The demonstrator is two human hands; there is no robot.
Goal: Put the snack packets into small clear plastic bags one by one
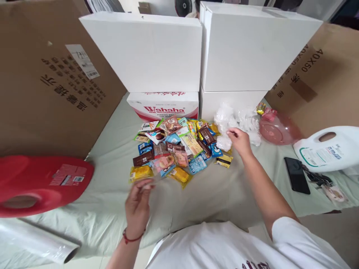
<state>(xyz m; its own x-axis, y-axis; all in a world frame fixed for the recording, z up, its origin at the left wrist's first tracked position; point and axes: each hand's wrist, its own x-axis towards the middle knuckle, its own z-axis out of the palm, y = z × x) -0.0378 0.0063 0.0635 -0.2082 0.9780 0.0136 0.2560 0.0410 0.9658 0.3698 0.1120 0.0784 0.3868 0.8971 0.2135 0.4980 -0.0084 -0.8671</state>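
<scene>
My left hand [138, 204], with a red cord bracelet at the wrist, is closed in a pinch at the front left of a heap of wrapped snacks [179, 144]. Something faint and see-through may be at its fingertips; I cannot make it out. A yellow-wrapped cake [140, 173] lies just beyond these fingers. To the right of the heap, my right hand [240, 141] pinches at the edge of a pile of crumpled clear plastic bags [224, 117]. The snacks are in brown, blue, yellow and clear wrappers. Near the right hand lies a small yellow-and-black packet [223, 161].
White boxes [157, 52] and a Wahaba carton [165, 106] stand behind. Brown cardboard [25, 93] flanks the left. A red jug [42, 183] and plastic roll [36, 239] lie left; a pink bowl [276, 130], white jug [331, 149], phone [297, 175] and keys [316, 177] lie right.
</scene>
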